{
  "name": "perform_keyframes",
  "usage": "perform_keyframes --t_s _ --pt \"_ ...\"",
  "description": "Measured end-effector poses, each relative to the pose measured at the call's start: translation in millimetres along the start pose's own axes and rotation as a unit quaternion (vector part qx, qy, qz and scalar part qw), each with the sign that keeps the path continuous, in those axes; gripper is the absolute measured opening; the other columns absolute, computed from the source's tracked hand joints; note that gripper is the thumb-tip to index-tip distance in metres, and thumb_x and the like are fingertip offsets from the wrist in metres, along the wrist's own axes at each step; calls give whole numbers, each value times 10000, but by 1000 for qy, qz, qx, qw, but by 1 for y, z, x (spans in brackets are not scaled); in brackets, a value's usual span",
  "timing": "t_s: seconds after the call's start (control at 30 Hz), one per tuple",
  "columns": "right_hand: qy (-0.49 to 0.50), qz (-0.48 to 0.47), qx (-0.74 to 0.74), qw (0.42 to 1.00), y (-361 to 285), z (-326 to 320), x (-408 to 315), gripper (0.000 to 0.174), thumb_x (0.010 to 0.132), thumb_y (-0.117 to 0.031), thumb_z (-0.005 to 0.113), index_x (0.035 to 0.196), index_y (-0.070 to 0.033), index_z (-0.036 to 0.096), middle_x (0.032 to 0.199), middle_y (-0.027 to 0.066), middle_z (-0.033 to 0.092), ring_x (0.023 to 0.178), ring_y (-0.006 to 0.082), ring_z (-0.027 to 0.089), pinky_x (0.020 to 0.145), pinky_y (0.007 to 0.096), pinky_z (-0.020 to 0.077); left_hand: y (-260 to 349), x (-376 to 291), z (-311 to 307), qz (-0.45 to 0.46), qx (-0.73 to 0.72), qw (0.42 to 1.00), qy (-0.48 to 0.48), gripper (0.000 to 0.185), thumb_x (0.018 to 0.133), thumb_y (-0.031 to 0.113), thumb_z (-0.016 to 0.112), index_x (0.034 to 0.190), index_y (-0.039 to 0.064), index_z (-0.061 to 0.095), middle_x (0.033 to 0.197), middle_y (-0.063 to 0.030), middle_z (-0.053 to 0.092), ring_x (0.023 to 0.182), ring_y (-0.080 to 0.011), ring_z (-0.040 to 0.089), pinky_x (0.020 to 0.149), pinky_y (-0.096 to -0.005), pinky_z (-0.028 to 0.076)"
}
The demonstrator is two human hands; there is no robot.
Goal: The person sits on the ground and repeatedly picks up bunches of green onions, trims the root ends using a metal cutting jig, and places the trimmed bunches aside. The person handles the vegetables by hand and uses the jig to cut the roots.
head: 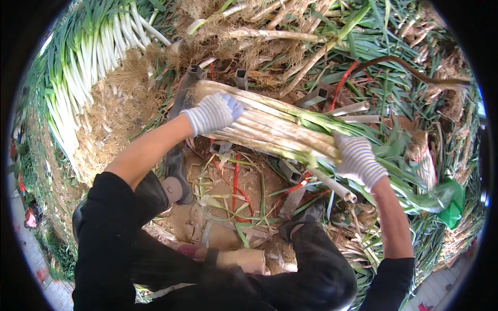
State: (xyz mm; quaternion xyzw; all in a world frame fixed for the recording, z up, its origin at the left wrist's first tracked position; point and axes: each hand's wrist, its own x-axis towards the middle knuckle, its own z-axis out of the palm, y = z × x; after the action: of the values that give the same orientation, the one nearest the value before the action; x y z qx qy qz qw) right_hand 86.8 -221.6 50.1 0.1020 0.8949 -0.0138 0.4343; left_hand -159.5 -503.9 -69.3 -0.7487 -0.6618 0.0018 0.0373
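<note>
A thick bundle of long green onions point(272, 126) lies across a low metal frame in front of me, white root ends to the left and green leaves to the right. My left hand point(218, 112), in a striped knit glove, grips the white stalks near the root end with its fingers curled. On the other side, my right hand point(356, 157), gloved alike, grasps the bundle where white turns to green; its fingertips are partly hidden. Square steel tubes point(241, 79) and pale round pipes point(334, 186) of the frame stick out around the bundle.
Neatly laid green onions point(97, 58) with roots fill the left. Loose leaves and stalks point(389, 46) are piled at the back and right. Red straps point(236, 186) hang at the frame. A green plastic piece point(453, 204) is at right. My shoes point(177, 171) stand beside the frame.
</note>
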Motion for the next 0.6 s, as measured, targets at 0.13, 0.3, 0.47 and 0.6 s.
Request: perform_keyframes --t_s 0.13,0.3,0.47,0.6 --pt "142 -75 7 987 -15 59 65 794 681 -166 748 1383 20 427 1019 193 673 909 337 680 803 432 540 -27 -3 23 -9 -60 993 -106 160 836 129 572 900 -11 616 776 -164 633 741 -318 649 674 -423 539" --pt "200 -123 27 972 -40 61 103 757 733 -200 702 1392 54 429 1033 205 657 902 330 664 792 448 515 -51 -25 28 -98 -20 974 -203 169 839 131 555 947 14 611 802 -145 625 763 -320 640 696 -426 528" --pt "249 -156 4 956 -25 78 120 712 794 -188 627 1420 66 402 1199 250 591 1072 373 608 875 485 499 -28 -16 14 59 72 987 -134 831 772 344 664 1489 45 369 1555 -171 359 1441 -348 330 1147 -630 274" --pt "237 -181 1 954 -24 76 116 796 762 -256 689 1444 28 390 1313 219 539 1167 380 562 992 527 432 -11 40 43 120 -106 982 -98 886 702 400 709 1469 86 397 1551 -102 375 1462 -321 302 1200 -627 147"
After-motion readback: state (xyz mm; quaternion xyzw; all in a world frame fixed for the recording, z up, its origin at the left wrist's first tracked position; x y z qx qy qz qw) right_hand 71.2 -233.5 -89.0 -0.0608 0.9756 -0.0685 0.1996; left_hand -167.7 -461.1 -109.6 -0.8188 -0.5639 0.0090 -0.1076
